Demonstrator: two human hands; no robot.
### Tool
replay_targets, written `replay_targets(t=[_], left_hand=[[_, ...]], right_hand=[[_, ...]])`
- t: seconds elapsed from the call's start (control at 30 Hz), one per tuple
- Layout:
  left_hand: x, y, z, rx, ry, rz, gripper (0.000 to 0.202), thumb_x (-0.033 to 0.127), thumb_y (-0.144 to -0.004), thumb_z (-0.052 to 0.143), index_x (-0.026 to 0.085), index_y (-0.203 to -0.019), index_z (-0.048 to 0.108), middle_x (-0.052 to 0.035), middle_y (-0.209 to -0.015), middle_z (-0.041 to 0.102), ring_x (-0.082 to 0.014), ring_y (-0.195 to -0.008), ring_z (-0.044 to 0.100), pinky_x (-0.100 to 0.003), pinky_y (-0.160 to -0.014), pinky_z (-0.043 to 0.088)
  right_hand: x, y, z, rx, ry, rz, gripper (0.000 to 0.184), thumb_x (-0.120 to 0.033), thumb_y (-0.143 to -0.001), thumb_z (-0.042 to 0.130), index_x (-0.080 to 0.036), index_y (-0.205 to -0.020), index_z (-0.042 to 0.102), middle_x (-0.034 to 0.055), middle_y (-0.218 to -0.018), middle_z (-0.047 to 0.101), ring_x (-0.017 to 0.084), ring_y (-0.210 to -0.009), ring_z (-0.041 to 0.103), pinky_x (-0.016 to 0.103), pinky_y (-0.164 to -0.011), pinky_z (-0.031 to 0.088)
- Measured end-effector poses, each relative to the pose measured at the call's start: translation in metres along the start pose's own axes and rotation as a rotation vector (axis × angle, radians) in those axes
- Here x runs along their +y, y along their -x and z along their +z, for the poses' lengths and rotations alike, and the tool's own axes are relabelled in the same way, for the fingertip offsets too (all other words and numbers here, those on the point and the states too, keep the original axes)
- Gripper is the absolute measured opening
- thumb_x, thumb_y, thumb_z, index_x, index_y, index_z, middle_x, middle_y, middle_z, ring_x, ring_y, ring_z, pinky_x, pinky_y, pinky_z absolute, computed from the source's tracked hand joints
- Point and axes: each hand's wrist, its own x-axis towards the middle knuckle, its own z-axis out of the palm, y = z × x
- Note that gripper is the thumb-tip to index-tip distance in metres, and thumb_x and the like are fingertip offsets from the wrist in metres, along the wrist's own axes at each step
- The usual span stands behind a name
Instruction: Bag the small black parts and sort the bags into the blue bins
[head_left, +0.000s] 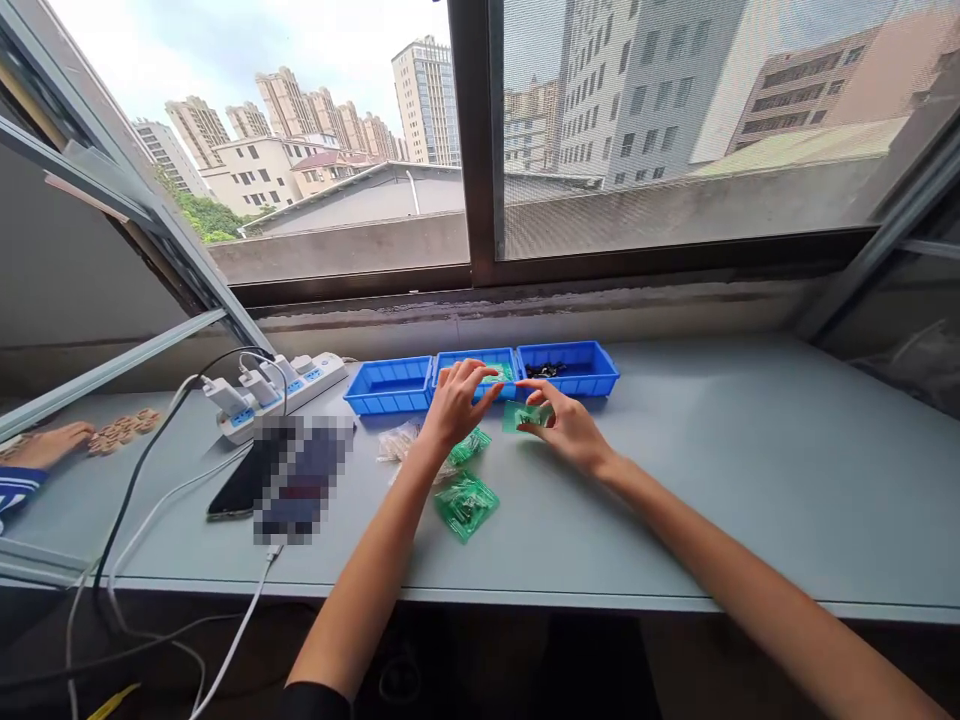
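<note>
My right hand (566, 425) pinches a small green plastic bag (525, 415) just above the grey table (735, 480), in front of the blue bins. Beside it, my left hand (455, 403) hovers with curled, parted fingers at the front edge of the middle blue bin (480, 360), and I cannot see that it holds anything. Two more green bags lie below my left wrist: one (470, 446) partly hidden by it, another (466, 503) nearer me. Some clear bags (397, 442) lie to the left of them.
Three blue bins stand in a row; the left one (390, 384) looks empty, the right one (568, 367) holds dark small parts. A white power strip (281, 393) with chargers and cables, and a phone (240, 485), lie at left. Another person's hand (49, 445) rests far left by wooden pieces (120, 430).
</note>
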Motion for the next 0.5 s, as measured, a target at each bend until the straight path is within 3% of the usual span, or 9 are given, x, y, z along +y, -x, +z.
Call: replay_targets(t=[0.13, 0.23, 0.37, 0.5], left_hand=[[0.005, 0.001, 0.001, -0.019, 0.042, 0.073, 0.021, 0.038, -0.089, 0.051, 0.022, -0.1, 0.06, -0.0041, -0.101, 0.063, -0.0186, -0.096, 0.056, -0.031, -0.085, 0.039], [0.007, 0.001, 0.002, 0.014, 0.043, 0.094, 0.026, 0.042, -0.084, 0.058, 0.023, -0.102, 0.059, -0.0042, -0.101, 0.062, -0.0194, -0.097, 0.057, -0.032, -0.086, 0.04], [0.009, 0.002, 0.002, 0.041, 0.005, 0.147, 0.021, 0.032, -0.083, 0.06, 0.024, -0.103, 0.059, -0.0046, -0.103, 0.061, -0.0194, -0.095, 0.058, -0.033, -0.086, 0.042], [0.013, 0.004, 0.005, 0.05, -0.019, 0.169, 0.028, 0.023, -0.085, 0.057, 0.026, -0.113, 0.054, -0.0063, -0.112, 0.056, -0.0186, -0.095, 0.058, -0.032, -0.084, 0.045]], right_hand=[[-0.005, -0.004, -0.005, 0.184, -0.085, 0.028, 0.038, -0.042, -0.074, 0.066, -0.025, -0.107, 0.059, 0.0016, -0.08, 0.066, 0.018, -0.069, 0.063, 0.027, -0.055, 0.049], [-0.011, -0.004, -0.009, 0.282, -0.088, 0.014, 0.03, -0.049, -0.075, 0.063, -0.023, -0.09, 0.063, 0.0024, -0.075, 0.066, 0.018, -0.069, 0.064, 0.026, -0.051, 0.048], [-0.014, -0.001, -0.011, 0.313, 0.01, -0.133, 0.018, -0.037, -0.081, 0.058, -0.024, -0.07, 0.065, 0.0042, -0.08, 0.065, 0.019, -0.075, 0.063, 0.028, -0.053, 0.048], [-0.013, 0.001, -0.01, 0.381, 0.173, -0.265, 0.022, -0.02, -0.084, 0.053, -0.027, -0.07, 0.068, 0.0051, -0.092, 0.063, 0.022, -0.088, 0.059, 0.034, -0.065, 0.052]])
